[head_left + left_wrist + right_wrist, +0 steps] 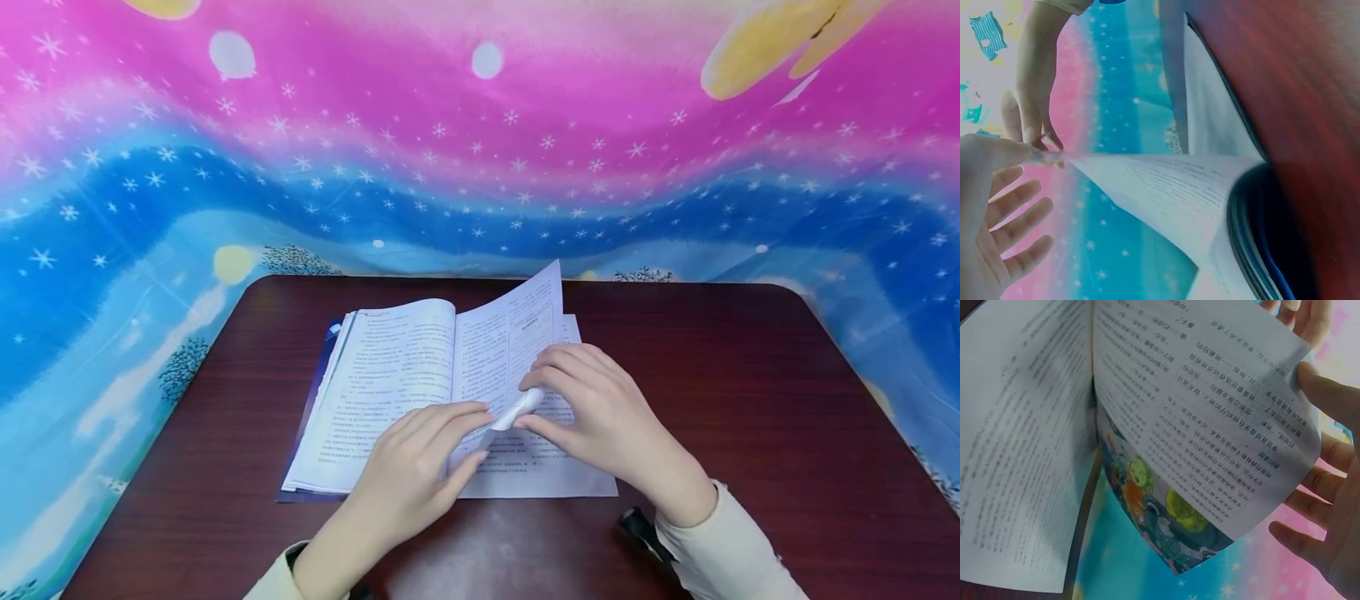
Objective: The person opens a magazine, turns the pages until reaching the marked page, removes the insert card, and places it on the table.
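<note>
An open book [390, 375] lies on a dark red-brown table [750, 400]. One right-hand page [517, 325] is lifted, its lower edge curled into a small roll [517, 410]. My right hand [528, 408] pinches that curled edge between thumb and fingers; in the right wrist view the thumb [1325, 394] presses on the printed page [1210, 425] and the other fingers [1310, 506] lie behind it. My left hand [476, 437] reaches in from the left, fingers straight and spread [1019, 215], and touches the same page edge [1054, 159].
A pink, blue and starred cloth [480, 150] hangs behind the table and drapes past its sides. A black strap piece [637, 525] sits by my right wrist. The book's blue cover [318, 367] shows under the left pages.
</note>
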`<state>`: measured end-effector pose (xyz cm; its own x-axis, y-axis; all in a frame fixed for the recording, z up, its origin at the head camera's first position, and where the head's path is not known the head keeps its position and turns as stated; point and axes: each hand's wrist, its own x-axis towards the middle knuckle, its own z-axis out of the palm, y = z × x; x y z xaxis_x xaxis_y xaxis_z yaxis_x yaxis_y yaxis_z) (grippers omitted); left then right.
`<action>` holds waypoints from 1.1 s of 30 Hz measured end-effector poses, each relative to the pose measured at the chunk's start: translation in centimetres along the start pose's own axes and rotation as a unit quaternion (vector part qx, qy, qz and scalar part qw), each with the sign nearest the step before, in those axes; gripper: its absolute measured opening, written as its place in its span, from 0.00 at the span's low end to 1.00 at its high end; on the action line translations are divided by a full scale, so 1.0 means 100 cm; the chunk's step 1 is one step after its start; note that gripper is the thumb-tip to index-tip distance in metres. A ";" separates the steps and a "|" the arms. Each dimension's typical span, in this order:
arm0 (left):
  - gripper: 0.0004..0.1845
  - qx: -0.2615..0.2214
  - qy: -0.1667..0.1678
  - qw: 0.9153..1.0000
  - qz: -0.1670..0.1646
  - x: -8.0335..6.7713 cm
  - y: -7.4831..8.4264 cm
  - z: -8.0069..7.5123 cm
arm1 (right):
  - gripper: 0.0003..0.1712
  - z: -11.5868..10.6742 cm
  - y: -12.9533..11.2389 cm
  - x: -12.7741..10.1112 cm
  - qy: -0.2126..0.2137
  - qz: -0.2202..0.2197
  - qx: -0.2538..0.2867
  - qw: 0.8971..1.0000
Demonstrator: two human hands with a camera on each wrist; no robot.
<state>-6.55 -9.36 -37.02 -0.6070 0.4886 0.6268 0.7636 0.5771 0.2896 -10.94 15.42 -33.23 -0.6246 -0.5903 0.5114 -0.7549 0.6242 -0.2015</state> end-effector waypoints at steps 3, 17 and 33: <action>0.20 -0.005 0.000 1.000 0.007 0.006 0.002 0.003 | 0.20 0.000 -0.003 0.002 -0.001 0.000 -0.009 1.000; 0.14 -0.018 0.043 0.998 0.047 0.015 0.004 0.008 | 0.19 -0.001 -0.007 0.004 -0.005 -0.002 -0.010 1.000; 0.23 -0.004 0.041 0.998 0.037 0.017 0.004 0.008 | 0.23 -0.002 -0.010 0.004 0.000 0.000 0.011 1.000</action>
<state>-7.49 -7.79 -36.40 -0.5283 0.4747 0.7040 0.8084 0.5348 0.2460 -10.42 14.64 -32.69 -0.6251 -0.5898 0.5113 -0.7586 0.6132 -0.2202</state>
